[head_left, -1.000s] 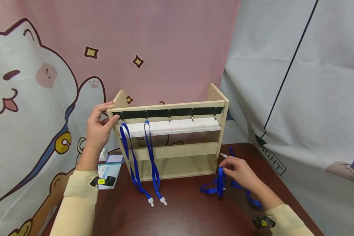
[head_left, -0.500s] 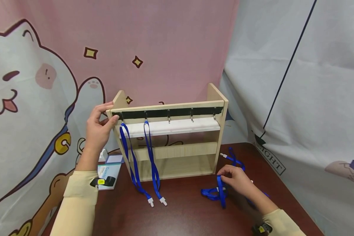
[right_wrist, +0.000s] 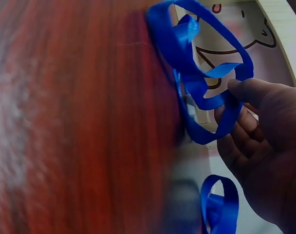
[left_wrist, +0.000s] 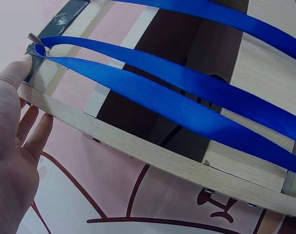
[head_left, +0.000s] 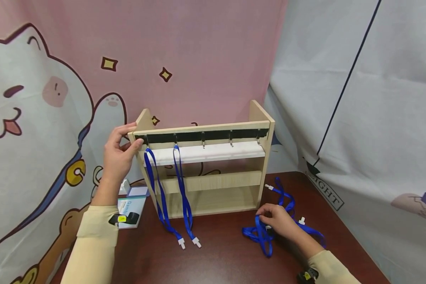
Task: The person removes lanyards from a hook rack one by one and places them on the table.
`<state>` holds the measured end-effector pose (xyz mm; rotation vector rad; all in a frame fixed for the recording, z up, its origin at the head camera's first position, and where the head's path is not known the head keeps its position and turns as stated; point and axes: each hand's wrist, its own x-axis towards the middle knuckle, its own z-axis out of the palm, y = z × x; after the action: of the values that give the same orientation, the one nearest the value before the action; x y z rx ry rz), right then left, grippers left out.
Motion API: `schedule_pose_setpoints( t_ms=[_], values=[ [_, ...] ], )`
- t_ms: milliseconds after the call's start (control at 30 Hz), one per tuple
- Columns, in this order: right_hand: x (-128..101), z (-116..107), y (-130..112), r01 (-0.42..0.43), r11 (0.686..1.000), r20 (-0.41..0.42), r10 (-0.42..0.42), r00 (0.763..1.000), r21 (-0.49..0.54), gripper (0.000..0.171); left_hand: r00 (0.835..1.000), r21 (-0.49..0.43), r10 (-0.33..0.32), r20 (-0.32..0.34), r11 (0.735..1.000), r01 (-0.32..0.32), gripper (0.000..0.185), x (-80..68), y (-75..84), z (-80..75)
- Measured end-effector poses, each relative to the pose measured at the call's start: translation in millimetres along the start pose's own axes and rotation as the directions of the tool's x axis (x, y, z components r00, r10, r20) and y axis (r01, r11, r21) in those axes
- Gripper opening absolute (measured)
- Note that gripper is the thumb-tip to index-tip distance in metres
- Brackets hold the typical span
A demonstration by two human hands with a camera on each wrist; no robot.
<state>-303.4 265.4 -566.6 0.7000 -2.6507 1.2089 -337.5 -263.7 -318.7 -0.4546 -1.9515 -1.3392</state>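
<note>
My left hand (head_left: 120,156) grips the upper left corner of a small wooden rack (head_left: 213,182), thumb on the front and fingers behind. A black strip (head_left: 189,136) with several metal hooks runs along the rack's top. From the two leftmost hooks hang blue lanyards (head_left: 150,169) with white clips (head_left: 182,243) resting on the table. Low at the right, my right hand (head_left: 279,221) pinches a loop of another blue lanyard (head_left: 263,240) between thumb and fingers. The right wrist view shows that loop (right_wrist: 240,70) at the thumb tip; the rest of this lanyard lies bunched below.
More blue lanyard (head_left: 287,203) lies loose behind the right hand, with white clips (head_left: 268,187) near the rack's right side. A booklet (head_left: 132,205) and a small white box (head_left: 124,186) are left of the rack. Printed cloth (head_left: 213,59) hangs behind the dark table (head_left: 220,256).
My right hand has moved left and toward me, carrying the lanyard loop. The loop's lower end has sagged onto the table. My left hand and the rack stay in place.
</note>
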Motion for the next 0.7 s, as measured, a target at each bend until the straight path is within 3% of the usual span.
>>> schedule_pose_setpoints(
  t_ms=[267, 600, 700],
  values=[
    [2.3, 6.4, 3.8, 0.004, 1.000, 0.004, -0.004, 1.000, -0.027, 0.010, 1.000, -0.013, 0.006, -0.004, 1.000, -0.006, 0.040, 1.4, -5.9, -0.9],
    [2.6, 7.6, 5.9, 0.011, 1.000, -0.010, -0.012, 1.000, -0.028, 0.012, 1.000, -0.002, -0.008, -0.007, 1.000, 0.008, 0.038, -3.0, 11.8, 2.3],
    [2.6, 6.5, 6.4, -0.002, 1.000, -0.007, 0.002, 1.000, -0.011, 0.014, 1.000, -0.008, -0.009, -0.004, 1.000, 0.009, 0.039, -1.7, 7.1, 1.6]
  ],
)
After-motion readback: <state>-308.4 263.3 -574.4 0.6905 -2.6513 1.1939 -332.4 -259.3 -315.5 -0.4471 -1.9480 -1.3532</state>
